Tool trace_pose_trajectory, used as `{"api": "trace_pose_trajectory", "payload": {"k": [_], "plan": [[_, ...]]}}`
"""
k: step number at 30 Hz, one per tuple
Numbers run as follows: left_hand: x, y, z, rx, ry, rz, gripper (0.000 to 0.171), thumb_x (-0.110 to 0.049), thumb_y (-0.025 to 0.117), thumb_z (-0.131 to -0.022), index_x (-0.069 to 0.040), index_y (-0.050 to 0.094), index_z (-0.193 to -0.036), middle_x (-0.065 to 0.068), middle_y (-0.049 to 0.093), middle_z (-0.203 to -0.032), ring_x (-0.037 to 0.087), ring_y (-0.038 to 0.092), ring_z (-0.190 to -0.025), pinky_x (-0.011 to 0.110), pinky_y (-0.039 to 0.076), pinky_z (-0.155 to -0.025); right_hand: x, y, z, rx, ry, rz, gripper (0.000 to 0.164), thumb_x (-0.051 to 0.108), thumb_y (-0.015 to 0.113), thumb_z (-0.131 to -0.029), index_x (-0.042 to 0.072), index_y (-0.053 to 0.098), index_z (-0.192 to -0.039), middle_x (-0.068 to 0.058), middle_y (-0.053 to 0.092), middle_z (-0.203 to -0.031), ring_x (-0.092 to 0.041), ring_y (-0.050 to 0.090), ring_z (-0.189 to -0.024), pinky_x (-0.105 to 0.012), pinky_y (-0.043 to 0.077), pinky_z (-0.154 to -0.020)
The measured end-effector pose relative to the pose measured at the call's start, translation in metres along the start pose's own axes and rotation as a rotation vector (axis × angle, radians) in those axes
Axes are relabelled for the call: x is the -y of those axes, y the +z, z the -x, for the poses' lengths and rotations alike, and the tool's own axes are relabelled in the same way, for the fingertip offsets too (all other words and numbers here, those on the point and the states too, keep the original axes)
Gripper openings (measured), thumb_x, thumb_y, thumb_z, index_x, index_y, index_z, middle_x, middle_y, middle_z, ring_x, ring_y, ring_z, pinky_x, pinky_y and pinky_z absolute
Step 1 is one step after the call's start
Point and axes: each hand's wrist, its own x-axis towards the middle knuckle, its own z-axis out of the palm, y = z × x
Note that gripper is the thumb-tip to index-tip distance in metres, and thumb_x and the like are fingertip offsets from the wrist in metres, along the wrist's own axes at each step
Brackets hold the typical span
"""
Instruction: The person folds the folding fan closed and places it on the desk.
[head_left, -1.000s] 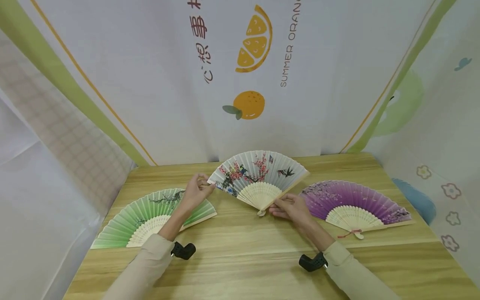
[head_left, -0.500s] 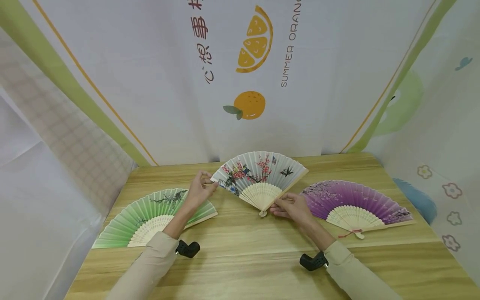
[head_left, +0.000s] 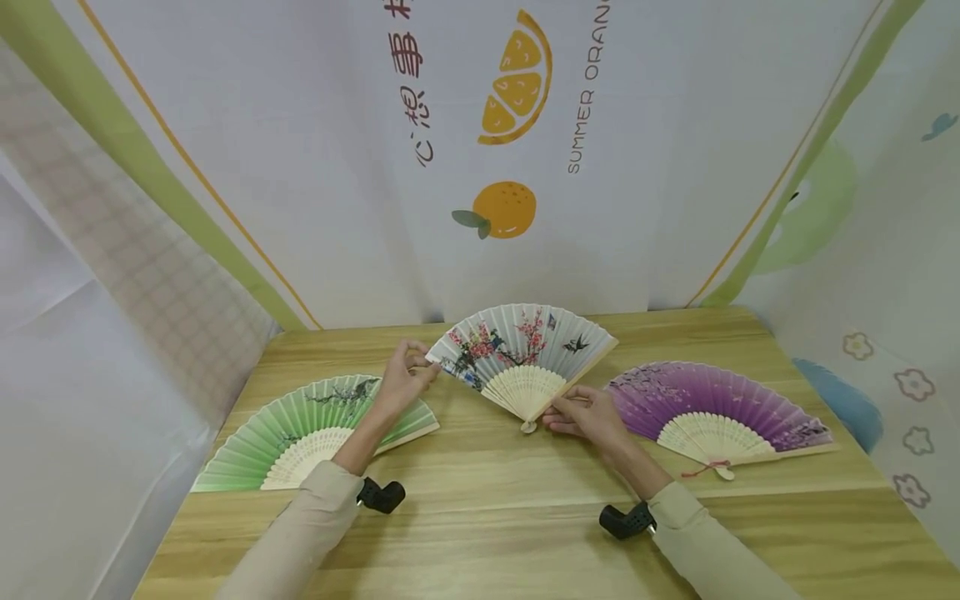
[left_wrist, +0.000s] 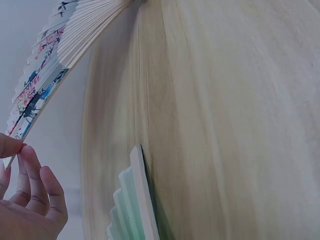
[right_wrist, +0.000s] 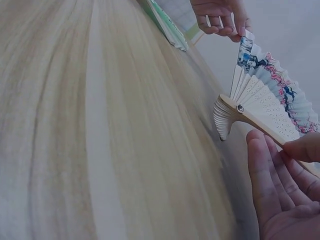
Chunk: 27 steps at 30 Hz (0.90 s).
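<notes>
Between my hands a white folding fan (head_left: 525,342) with pink blossoms and a dark bird is spread wide, raised off the table in the wrist views. My left hand (head_left: 402,379) pinches its left outer corner between thumb and finger, as the left wrist view also shows. Near the pivot, my right hand (head_left: 588,419) pinches the right guard stick, thumb on one side and fingers on the other. A green folding fan (head_left: 247,446) lies spread at the left, partly covered by my left forearm. To the right lies a spread purple folding fan (head_left: 720,400) with a red cord.
The fans are at a wooden table (head_left: 480,517), whose far edge meets a white curtain (head_left: 337,208) printed with oranges. More printed cloth (head_left: 900,275) hangs along the right side. A black wrist device (head_left: 628,522) is on my right wrist.
The left corner of the white fan has moved slightly right with my left hand, so the fan is a little less spread. My right hand stays nearly still on its guard stick.
</notes>
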Motion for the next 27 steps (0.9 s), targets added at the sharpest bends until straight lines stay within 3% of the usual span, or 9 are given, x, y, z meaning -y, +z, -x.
{"api": "trace_pose_trajectory", "payload": {"k": [11,18,23,27], "plan": [[-0.006,0.012,-0.006,-0.03,-0.001,0.025,0.035,0.004,0.064,-0.096,0.002,0.046,-0.125,0.032,0.064,-0.106,0.01,0.062,-0.067,0.024,0.048,-0.061,0.0,0.002,-0.003,0.013,-0.004,0.03,0.015,-0.002,0.066,-0.097,-0.016,0.059,-0.101,-0.026,0.071,-0.089,-0.026,0.074,-0.077,-0.04,0.06,-0.077],[-0.011,0.02,-0.011,-0.057,-0.011,0.01,0.031,0.003,0.061,-0.097,0.001,0.047,-0.124,0.026,0.067,-0.105,0.012,0.064,-0.075,0.029,0.052,-0.07,0.002,0.003,-0.002,0.031,-0.026,0.065,0.01,-0.004,0.062,-0.098,-0.014,0.059,-0.097,-0.025,0.072,-0.089,-0.025,0.073,-0.077,-0.039,0.06,-0.077],[-0.013,0.026,-0.013,-0.066,-0.008,0.055,0.032,0.005,0.06,-0.097,0.002,0.047,-0.126,0.029,0.065,-0.105,0.011,0.064,-0.074,0.029,0.052,-0.068,0.003,0.004,-0.002,0.029,-0.025,0.069,0.01,-0.004,0.063,-0.098,-0.013,0.059,-0.097,-0.025,0.072,-0.088,-0.024,0.073,-0.076,-0.04,0.06,-0.078],[-0.015,0.029,-0.015,-0.066,-0.013,0.072,0.034,0.005,0.059,-0.098,0.002,0.046,-0.129,0.02,0.067,-0.096,0.01,0.063,-0.071,0.027,0.052,-0.065,0.003,0.004,-0.002,0.037,-0.028,0.062,0.015,-0.004,0.064,-0.098,-0.017,0.057,-0.1,-0.025,0.071,-0.087,-0.024,0.073,-0.075,-0.042,0.059,-0.078]]}}
